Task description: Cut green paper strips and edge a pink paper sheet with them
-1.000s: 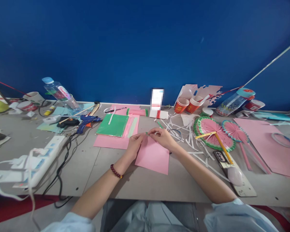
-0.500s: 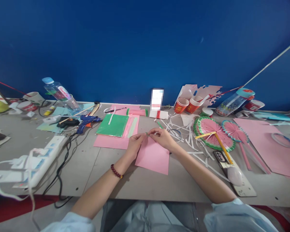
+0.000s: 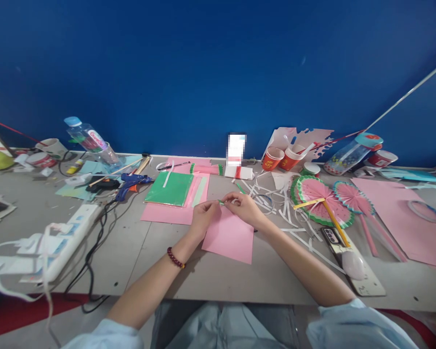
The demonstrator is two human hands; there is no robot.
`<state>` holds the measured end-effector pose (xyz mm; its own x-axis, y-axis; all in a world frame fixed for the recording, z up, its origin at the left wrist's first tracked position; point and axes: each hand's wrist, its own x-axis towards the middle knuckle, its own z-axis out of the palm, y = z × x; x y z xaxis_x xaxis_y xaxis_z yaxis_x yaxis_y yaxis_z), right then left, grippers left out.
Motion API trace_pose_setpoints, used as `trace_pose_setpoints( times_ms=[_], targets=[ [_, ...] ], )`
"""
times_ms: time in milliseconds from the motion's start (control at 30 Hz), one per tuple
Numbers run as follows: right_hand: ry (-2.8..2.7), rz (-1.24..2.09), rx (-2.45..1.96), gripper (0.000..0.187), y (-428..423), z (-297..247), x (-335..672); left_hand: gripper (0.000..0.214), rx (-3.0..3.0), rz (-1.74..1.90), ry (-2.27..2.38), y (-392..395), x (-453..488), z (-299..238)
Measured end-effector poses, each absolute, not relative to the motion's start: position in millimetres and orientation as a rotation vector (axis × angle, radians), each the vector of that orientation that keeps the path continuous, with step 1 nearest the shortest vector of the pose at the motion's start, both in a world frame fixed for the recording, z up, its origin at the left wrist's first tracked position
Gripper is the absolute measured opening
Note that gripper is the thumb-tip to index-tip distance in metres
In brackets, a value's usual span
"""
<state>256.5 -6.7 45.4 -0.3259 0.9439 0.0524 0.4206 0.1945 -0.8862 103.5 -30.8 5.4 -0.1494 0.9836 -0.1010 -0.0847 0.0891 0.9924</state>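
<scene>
A pink paper sheet (image 3: 229, 238) lies in front of me, its far edge under my hands. My left hand (image 3: 205, 213) is closed in a pinch at that edge, a beaded bracelet (image 3: 176, 258) on its wrist. Close beside it, my right hand (image 3: 242, 207) pinches too. A small green paper strip (image 3: 221, 202) shows between the fingertips of both hands; most of it is hidden by the fingers. Left of my hands, a stack of green paper (image 3: 170, 188) in a clear sleeve rests on pink sheets (image 3: 160, 213).
White paper strips (image 3: 285, 213) lie scattered to the right, near round watermelon-patterned paper fans (image 3: 314, 186) and a phone (image 3: 332, 237). Red paper cups (image 3: 273, 159) stand at the back. On the left are a blue glue gun (image 3: 134, 180) and a power strip (image 3: 70, 242) with cables.
The pink sheet has shifted very slightly left. More of the green strip shows between my fingertips; both hands stay almost in place.
</scene>
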Motion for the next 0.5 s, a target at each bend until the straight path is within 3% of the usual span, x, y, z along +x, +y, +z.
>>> trace_pose_setpoints(
  times_ms=[300, 500],
  targets=[
    [-1.809, 1.063, -1.305, 0.017, -7, 42, 255, 0.017, 0.969, 1.312, 1.337, -32, 105, 13],
    [-1.805, 1.043, -1.329, 0.016, -7, 43, 256, 0.036, 0.942, 1.261, 1.281, -34, 106, 16]
  ],
)
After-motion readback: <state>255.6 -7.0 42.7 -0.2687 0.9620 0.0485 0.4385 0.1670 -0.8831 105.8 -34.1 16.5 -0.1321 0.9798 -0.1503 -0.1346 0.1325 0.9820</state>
